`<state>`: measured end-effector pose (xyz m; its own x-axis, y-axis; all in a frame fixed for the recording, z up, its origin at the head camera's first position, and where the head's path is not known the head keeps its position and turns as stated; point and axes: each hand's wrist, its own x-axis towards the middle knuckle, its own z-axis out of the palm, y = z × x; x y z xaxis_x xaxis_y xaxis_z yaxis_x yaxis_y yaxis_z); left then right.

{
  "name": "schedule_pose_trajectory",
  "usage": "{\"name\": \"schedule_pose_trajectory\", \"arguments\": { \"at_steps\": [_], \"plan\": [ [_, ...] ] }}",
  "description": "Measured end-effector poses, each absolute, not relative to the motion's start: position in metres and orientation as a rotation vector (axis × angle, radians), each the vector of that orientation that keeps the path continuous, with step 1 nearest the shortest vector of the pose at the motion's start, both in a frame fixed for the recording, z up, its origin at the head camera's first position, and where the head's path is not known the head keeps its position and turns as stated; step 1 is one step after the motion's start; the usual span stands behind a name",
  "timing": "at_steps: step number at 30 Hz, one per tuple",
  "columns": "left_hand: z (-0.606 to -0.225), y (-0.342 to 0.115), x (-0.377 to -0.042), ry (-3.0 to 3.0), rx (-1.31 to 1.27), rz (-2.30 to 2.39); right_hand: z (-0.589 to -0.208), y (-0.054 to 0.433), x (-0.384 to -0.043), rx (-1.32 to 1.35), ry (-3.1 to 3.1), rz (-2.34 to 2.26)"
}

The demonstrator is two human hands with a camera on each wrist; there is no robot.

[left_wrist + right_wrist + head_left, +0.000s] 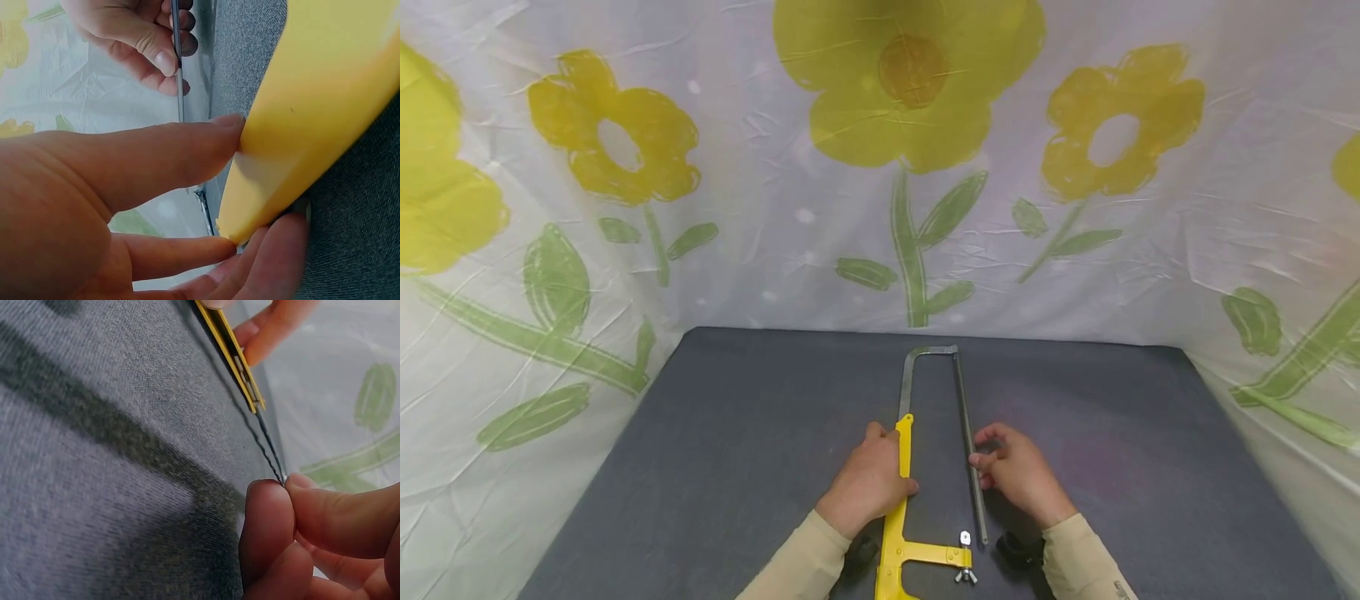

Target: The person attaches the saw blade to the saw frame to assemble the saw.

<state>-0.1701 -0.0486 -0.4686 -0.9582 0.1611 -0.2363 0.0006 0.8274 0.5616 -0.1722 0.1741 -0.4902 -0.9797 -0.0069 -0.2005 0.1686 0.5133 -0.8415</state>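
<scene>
A hacksaw with a yellow-handled frame [892, 525] lies lengthwise before me, its silver front bow [906, 383] pointing away. My left hand [867, 479] grips the yellow part, thumb on one side and fingers on the other, as the left wrist view shows. The thin saw blade [964, 408] meets the bow at its far end. Its near end hangs free, just right of the near blade holder [966, 539] and wing nut [966, 576]. With thumb and fingertips my right hand [1018, 475] pinches the blade; its wavy toothed edge shows in the right wrist view.
The hacksaw is on a dark grey cloth-covered table [760, 400]. White sheeting [737, 250] printed with yellow flowers hangs behind the table and along both sides. Dark wrist straps [1018, 550] show beneath the sleeves.
</scene>
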Motion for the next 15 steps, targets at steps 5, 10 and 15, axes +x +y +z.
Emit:
{"name": "schedule_pose_trajectory", "arguments": {
  "at_steps": [5, 10, 15],
  "plan": [
    [-0.4674, -0.0494, -0.1707, 2.736, 0.126, 0.849, -0.4925, 0.1725, -0.1739, 0.147, 2.577, -1.437],
    [-0.4680, -0.0501, -0.1716, 2.728, 0.123, 0.850, -0.4926, 0.1721, -0.1751, 0.154, 2.589, -1.412],
    [-0.4687, -0.0501, -0.1718, 2.732, 0.128, 0.837, -0.4935, 0.1717, -0.1758, 0.164, 2.591, -1.410]
  ]
}}
